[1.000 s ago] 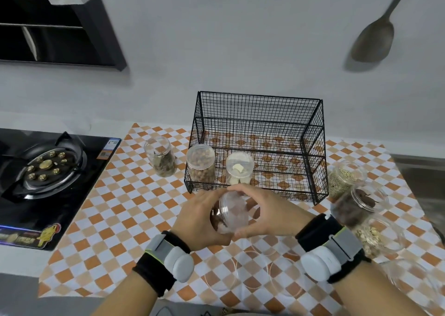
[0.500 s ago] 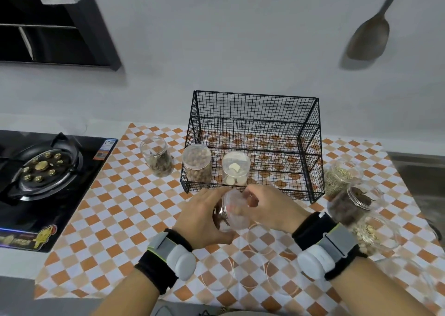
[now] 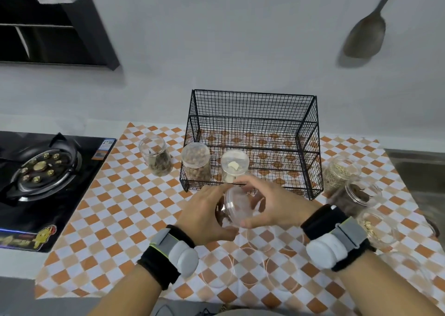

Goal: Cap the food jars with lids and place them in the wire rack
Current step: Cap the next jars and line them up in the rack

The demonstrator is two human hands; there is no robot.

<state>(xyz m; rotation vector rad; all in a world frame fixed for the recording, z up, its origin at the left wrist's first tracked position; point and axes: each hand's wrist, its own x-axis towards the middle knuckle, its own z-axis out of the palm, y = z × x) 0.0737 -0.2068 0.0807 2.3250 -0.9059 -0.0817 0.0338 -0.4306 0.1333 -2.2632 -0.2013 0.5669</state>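
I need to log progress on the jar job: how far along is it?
Done: two capped jars, nuts and white pieces, stand in the wire rack. In hand: left hand holds a jar while right hand fits its lid. Left: four open jars outside the rack.

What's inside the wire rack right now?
Two capped jars stand in the wire rack, front left: one of brown nuts, one with pale pieces. The rest of the floor looks bare; the hands cover part of the front edge.
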